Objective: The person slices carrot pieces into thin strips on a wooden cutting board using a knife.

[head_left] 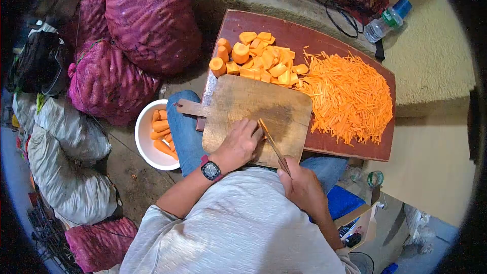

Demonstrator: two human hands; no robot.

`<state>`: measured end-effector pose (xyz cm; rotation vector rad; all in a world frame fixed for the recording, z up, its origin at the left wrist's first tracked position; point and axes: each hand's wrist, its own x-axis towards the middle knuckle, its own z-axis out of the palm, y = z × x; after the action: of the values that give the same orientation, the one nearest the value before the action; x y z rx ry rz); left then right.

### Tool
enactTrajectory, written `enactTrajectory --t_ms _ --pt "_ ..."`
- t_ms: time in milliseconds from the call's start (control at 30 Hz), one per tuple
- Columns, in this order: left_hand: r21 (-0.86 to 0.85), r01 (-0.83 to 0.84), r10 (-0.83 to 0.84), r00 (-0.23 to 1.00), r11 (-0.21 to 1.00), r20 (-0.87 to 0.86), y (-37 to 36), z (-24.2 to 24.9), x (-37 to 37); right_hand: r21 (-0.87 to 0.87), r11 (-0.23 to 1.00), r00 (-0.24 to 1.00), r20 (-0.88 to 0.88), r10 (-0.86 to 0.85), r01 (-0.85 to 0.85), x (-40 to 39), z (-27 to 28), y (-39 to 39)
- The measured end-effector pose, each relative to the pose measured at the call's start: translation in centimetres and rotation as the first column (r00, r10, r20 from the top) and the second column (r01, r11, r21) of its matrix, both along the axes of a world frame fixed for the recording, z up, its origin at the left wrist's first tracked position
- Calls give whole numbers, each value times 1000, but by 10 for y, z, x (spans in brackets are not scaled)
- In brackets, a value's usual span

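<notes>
Knife (274, 146) gripped in right hand (303, 183), blade over cutting board (238, 99); likely light, stiff, best held by the handle. Left hand (236, 144) bent on board beside blade; can't tell if pinching anything. Carrot chunks (269, 60) at board's far edge: probably firm, slick where cut.

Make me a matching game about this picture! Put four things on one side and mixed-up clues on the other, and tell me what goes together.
Things
1. Knife
2. Carrot strips
3. Long carrots
4. Plastic bottle

Clues
A. Inside the white bowl
B. Has a blue cap
C. Held in the right hand
D. Heaped on the dark red board

Right pairs: 1-C, 2-D, 3-A, 4-B
</notes>
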<state>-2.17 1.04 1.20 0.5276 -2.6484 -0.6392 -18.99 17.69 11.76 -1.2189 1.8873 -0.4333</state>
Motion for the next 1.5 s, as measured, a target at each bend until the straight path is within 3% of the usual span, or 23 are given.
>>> enactTrajectory --t_ms 67,133,233,467,533,633,733,867,1033,1233,1500 --pt "2 13 -13 1000 1000 7 -1 -1 0 14 1000 1000 -7 -7 7 0 -4 -2" --pt "-23 3 -3 1000 1000 21 1 1 0 -137 991 998 -57 -8 0 2 -20 -16" --pt "68 -7 4 999 998 42 1 -6 1 -113 993 999 -32 25 -29 -3 -45 -42" --pt "48 -3 5 1000 999 -30 0 -5 3 -71 998 1000 22 3 -2 1 -9 -22" --pt "58 19 -15 998 998 -64 -1 -10 2 -192 975 991 -96 90 -107 2 -29 -26" --pt "26 26 -24 996 999 -81 -2 -8 1 -79 997 1000 -15 9 -10 3 -38 -50" --pt "31 13 -11 997 999 -71 -1 -12 3 -88 996 1000 26 -17 19 2 -21 -41" --pt "41 14 -10 995 999 -96 -1 -14 5 -24 1000 1000 7 12 -12 2 -13 -23" --pt "27 52 -48 990 998 -129 -4 -12 4 -79 997 1000 3 2 -1 4 -41 -49" --pt "1 24 -23 989 1000 -149 0 -14 6 -31 1000 1000 8 3 -3 5 -2 -24" --pt "50 34 -28 993 998 -117 -1 -21 7 -100 995 999 46 -23 27 6 -22 -46"
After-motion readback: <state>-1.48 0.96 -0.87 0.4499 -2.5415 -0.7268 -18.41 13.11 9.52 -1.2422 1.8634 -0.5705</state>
